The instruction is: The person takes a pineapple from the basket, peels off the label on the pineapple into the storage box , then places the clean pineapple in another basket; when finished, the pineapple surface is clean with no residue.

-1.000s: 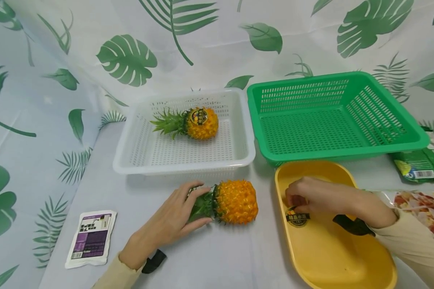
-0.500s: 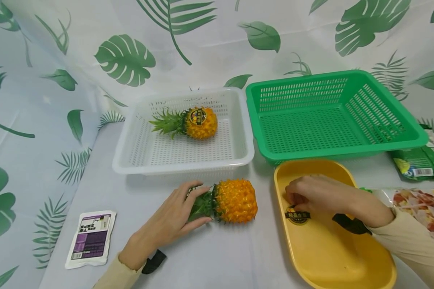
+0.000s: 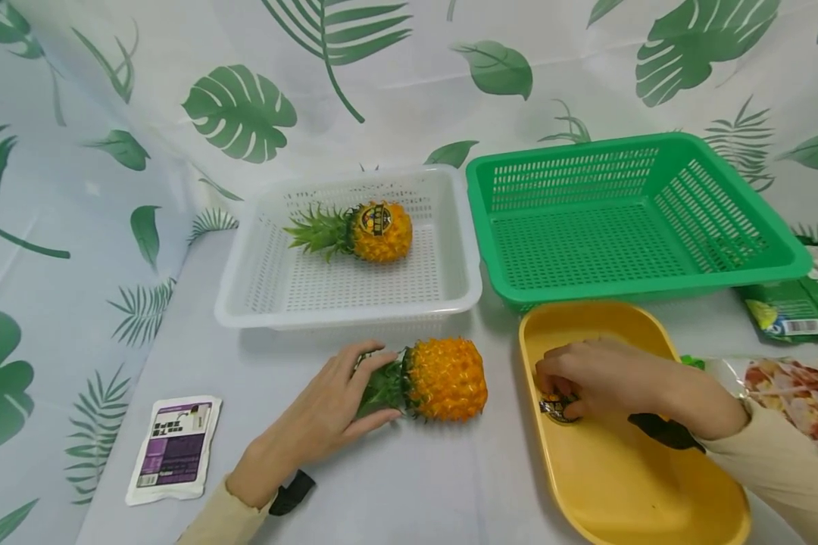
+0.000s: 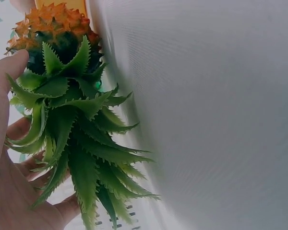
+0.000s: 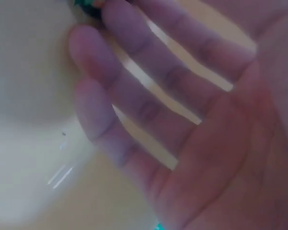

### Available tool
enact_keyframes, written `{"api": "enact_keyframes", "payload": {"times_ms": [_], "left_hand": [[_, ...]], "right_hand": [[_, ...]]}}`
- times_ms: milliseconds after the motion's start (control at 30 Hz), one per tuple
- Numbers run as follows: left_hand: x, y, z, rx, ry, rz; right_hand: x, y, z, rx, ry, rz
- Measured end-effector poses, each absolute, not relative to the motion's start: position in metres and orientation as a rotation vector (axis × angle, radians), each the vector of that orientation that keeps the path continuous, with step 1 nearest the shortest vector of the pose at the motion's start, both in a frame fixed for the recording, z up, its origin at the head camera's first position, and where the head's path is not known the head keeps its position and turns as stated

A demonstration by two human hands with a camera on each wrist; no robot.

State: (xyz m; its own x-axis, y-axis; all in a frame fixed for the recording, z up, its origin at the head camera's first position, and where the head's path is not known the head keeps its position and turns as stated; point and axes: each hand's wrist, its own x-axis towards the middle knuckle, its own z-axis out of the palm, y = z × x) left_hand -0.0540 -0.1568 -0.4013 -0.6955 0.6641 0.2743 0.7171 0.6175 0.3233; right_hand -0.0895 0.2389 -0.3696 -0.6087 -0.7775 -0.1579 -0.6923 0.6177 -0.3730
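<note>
On the table in the head view lies an orange pineapple, its green crown pointing left. My left hand holds it by the crown leaves; the left wrist view shows the thumb near the base of the crown and the other fingers behind the leaves. My right hand reaches into a yellow basin and pinches the edge of a round black-and-gold sticker near its left wall. Mostly bare palm and fingers fill the right wrist view, with the sticker just cut off at the top.
Behind stands a white basket with a second pineapple bearing a similar sticker. A green basket stands beside it. Purple-and-white packet lies at left; a green bag and a meat-print bag lie at right.
The right fingers have closed in on the sticker, which now sits tilted and partly covered by them. My left hand and the pineapple have stayed put.
</note>
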Motion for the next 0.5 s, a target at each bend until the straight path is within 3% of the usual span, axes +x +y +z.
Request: {"api": "enact_keyframes", "payload": {"times_ms": [333,500], "left_hand": [[-0.054,-0.156,-0.400,-1.183,-2.685,-0.626],[-0.054,-0.156,-0.401,-1.198,-2.648,-0.617]], "right_hand": [[-0.090,0.237,-0.339,-1.172,2.525,-0.434],[-0.094,0.226,-0.311,-1.359,2.597,-0.494]]}}
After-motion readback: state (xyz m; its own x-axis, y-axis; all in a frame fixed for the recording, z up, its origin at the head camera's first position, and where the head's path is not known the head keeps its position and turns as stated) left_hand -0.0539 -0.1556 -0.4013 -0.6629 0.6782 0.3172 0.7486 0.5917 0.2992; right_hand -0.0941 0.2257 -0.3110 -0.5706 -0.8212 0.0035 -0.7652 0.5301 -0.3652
